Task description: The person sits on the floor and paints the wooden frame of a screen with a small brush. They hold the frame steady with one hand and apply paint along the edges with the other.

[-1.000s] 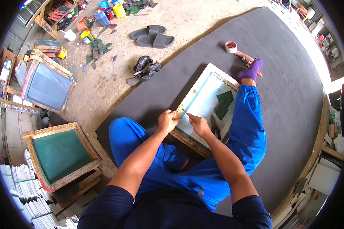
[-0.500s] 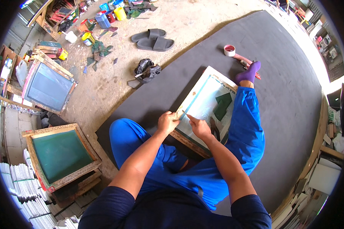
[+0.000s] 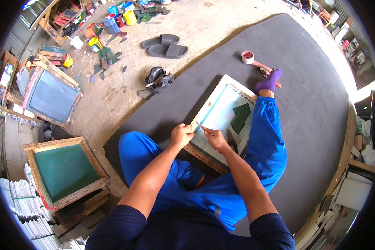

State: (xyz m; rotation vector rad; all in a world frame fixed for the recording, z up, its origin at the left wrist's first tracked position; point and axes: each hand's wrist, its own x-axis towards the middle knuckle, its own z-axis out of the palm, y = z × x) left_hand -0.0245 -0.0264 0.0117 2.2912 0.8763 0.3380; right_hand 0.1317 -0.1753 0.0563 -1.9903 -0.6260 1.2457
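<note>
A wooden-framed printing screen with pale mesh lies tilted between my legs, a blue strip running along its inner left edge. My left hand is closed round the left rail, thumb on top. Just to the right, my right hand is closed in a pinch over the blue strip. A thin tool shows only slightly at its fingertips; its kind is too small to make out. A dark green scrap rests on the mesh. Partly hidden by my right forearm is a dark-handled tool.
A dark board lies under me. Tape and a red-handled tool lie by my purple-socked foot. Sandals, a black plastic bag and paint containers are on the floor. A green screen stands left.
My right hand has shifted slightly, its fingertips lower along the blue strip, and less of the thin tool shows. My left hand keeps its grip on the rail. The whole view has shifted slightly.
</note>
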